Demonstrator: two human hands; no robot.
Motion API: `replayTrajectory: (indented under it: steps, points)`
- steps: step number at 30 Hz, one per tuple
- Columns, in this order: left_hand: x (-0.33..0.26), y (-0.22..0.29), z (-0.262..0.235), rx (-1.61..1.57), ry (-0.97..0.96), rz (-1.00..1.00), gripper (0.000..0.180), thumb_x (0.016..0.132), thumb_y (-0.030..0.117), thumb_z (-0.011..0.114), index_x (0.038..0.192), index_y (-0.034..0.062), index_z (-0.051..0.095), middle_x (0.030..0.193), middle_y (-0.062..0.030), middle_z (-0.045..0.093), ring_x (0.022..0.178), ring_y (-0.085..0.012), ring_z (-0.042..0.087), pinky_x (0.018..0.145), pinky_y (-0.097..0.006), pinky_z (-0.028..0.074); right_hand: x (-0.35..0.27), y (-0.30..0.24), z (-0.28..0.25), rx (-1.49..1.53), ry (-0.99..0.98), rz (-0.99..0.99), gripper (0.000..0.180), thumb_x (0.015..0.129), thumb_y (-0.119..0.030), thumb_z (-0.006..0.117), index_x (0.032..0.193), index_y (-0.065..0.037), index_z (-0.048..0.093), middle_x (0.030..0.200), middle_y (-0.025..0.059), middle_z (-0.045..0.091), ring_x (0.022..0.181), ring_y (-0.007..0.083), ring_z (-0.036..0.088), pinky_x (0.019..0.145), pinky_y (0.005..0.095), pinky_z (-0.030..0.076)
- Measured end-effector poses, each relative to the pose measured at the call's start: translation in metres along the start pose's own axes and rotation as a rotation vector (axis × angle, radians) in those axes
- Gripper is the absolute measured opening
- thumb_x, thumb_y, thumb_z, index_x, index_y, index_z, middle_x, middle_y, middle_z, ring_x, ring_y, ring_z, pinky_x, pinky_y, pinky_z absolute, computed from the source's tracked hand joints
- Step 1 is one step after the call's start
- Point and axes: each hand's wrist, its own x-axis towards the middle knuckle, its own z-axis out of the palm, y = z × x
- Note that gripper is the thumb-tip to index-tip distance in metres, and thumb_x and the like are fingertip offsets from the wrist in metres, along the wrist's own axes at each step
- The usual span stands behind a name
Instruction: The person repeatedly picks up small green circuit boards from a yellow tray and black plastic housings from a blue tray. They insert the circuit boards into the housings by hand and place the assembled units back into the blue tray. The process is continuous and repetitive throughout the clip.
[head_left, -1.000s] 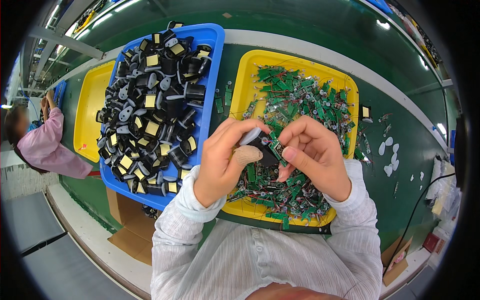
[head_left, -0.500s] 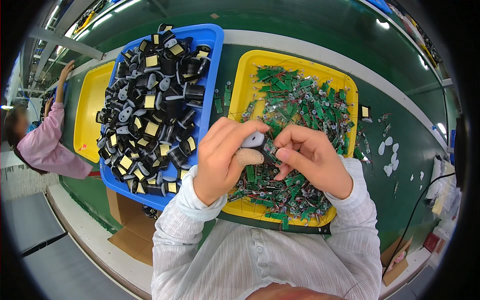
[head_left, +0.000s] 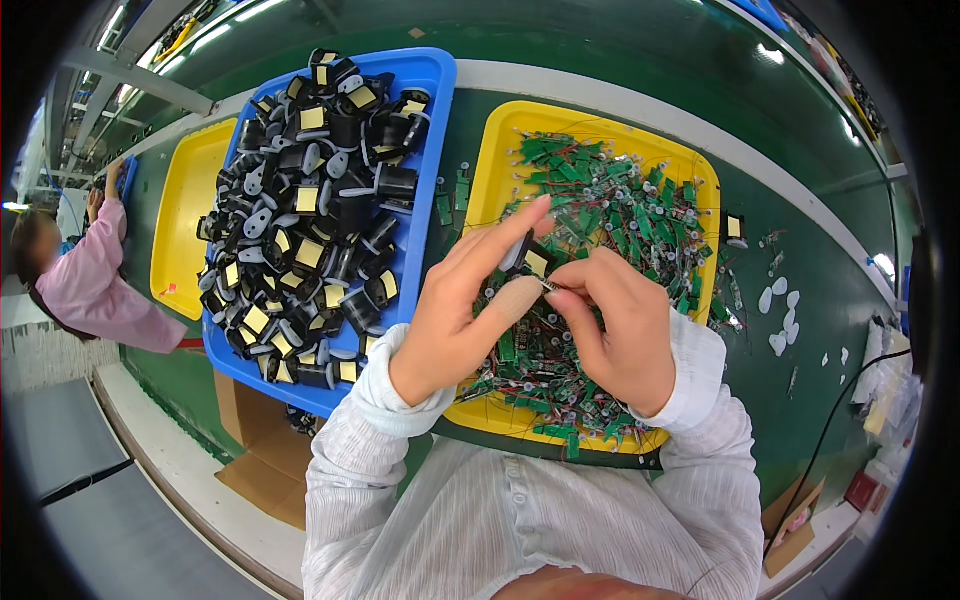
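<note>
My left hand point(head_left: 462, 312), its thumb wrapped in a tan covering, grips a small black plastic housing point(head_left: 516, 250) with a pale yellow pad point(head_left: 537, 264) facing up. The left index finger is raised past the housing. Pinched together at the housing's near end are the thumb and index finger of my right hand point(head_left: 625, 335); a small part between them is too hidden to name. Both hands are over a yellow tray point(head_left: 487, 150) heaped with green circuit boards point(head_left: 625, 215) and thin wires.
On the left, a blue tray point(head_left: 437, 120) holds piled black housings point(head_left: 310, 200). Another yellow tray point(head_left: 185, 190) lies beyond it, near a person in pink point(head_left: 110, 285). Loose white oval pieces point(head_left: 780, 310) and a single black housing point(head_left: 735, 228) lie on the green bench at right.
The housing has turned in my left hand, so its yellow pad shows instead of the grey face. My left index finger has lifted. The person in pink has lowered an arm.
</note>
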Motion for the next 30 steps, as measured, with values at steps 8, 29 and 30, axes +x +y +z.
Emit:
replayTrajectory:
  steps: [8, 29, 30]
  points:
    - [0.001, 0.011, -0.008, 0.044, -0.061, -0.007, 0.048, 0.082, 0.009, 0.055, 0.127, 0.0005, 0.042, 0.117, -0.0137, 0.054, 0.106, -0.0229, 0.052, 0.090, -0.034, 0.040, 0.000, 0.001, -0.006, 0.236, -0.034, 0.174, 0.008, 0.078, -0.001, 0.059, 0.085, -0.001, 0.056, 0.074, 0.0116, 0.054, 0.062, 0.0270, 0.055, 0.054, 0.0309, 0.043]
    - [0.004, 0.005, -0.011, 0.338, 0.089, 0.128, 0.050, 0.076, 0.015, 0.064, 0.121, -0.0002, 0.048, 0.117, -0.0140, 0.054, 0.106, -0.0284, 0.051, 0.091, -0.036, 0.039, 0.023, -0.003, -0.017, 0.097, -0.109, 0.073, 0.012, 0.069, 0.003, 0.064, 0.079, 0.002, 0.058, 0.072, 0.0102, 0.057, 0.063, 0.0188, 0.059, 0.057, 0.0267, 0.048]
    - [0.008, 0.000, -0.019, 0.591, 0.156, 0.164, 0.049, 0.075, 0.016, 0.065, 0.119, 0.0008, 0.050, 0.115, -0.0129, 0.054, 0.104, -0.0289, 0.050, 0.089, -0.037, 0.039, 0.032, 0.002, -0.021, -0.003, -0.062, 0.002, 0.011, 0.069, 0.003, 0.063, 0.078, 0.001, 0.057, 0.070, 0.0103, 0.055, 0.061, 0.0197, 0.058, 0.057, 0.0268, 0.047]
